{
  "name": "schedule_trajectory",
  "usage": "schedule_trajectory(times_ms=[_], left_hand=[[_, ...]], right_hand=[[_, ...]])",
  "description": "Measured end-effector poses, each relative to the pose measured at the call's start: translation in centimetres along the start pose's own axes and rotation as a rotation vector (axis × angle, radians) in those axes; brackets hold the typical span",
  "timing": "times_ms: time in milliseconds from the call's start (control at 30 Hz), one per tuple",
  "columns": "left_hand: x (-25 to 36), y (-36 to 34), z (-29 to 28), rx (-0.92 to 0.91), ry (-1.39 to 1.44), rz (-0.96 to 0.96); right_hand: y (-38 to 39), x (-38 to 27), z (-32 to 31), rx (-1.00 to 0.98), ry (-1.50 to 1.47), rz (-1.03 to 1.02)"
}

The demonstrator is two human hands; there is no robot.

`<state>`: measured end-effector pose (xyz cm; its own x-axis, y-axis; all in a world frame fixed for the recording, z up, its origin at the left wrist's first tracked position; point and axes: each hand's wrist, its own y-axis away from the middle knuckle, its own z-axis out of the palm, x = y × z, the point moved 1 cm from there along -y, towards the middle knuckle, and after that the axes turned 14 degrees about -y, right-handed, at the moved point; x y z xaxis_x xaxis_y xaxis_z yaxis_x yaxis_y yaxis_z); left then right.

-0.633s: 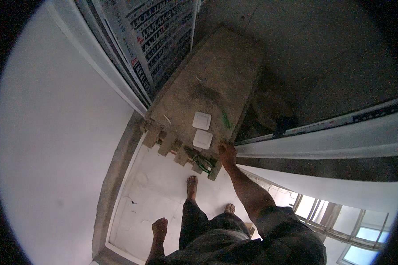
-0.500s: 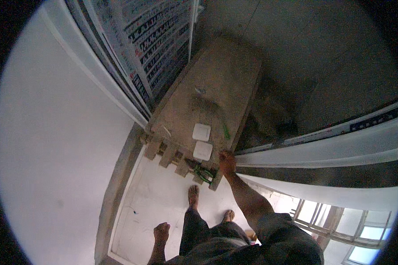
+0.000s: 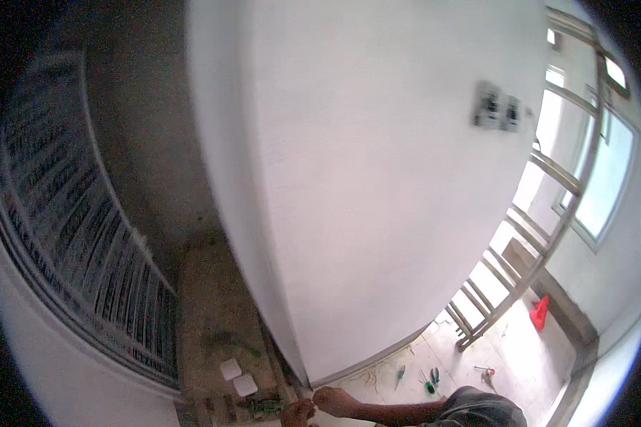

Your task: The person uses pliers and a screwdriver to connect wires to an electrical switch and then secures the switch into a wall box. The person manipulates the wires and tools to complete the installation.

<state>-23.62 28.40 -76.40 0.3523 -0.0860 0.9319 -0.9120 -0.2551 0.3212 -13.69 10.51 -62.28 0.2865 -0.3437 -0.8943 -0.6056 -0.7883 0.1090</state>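
L hand (image 3: 297, 413): fingers curled, just beside R hand (image 3: 337, 402); grip cannot tell.
R hand: fingers bent, blurred; if holds smth, cannot tell.
White squares (image 3: 245, 385): two, on brown board (image 3: 205, 320), left of hands; prob. light, stiff; best take by edges.
Green tool (image 3: 267, 408): near L hand; prob. heavier, take by handles.
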Motion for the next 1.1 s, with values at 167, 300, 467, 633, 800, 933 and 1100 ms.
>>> schedule_trajectory(times_ms=[167,300,467,633,800,933,1100], left_hand=[[17.3,6.5,8.1,-0.095,0.057,-0.048],[25.0,7.4,13.9,-0.026,-0.178,0.168],[37.7,7.1,17.3,0.140,-0.637,0.763],[62.9,9.7,16.2,0.866,-0.921,1.626],[75.9,9.3,17.0,1.091,-1.316,1.799],[77.7,6.8,16.6,1.066,-1.472,1.781],[77.8,5.7,16.9,1.112,-1.484,1.776]], right_hand=[[8.7,-0.4,-6.3,0.349,-0.151,-0.164],[14.0,-1.1,-11.6,0.503,-0.624,-0.025],[17.5,-3.7,-20.7,0.723,-0.755,-0.307],[17.2,-15.7,-37.4,1.092,-0.104,-0.893],[16.9,-26.9,-46.2,1.107,0.442,-1.218],[15.3,-29.3,-48.8,1.045,0.630,-1.160],[13.8,-28.9,-50.3,1.063,0.684,-1.145]])
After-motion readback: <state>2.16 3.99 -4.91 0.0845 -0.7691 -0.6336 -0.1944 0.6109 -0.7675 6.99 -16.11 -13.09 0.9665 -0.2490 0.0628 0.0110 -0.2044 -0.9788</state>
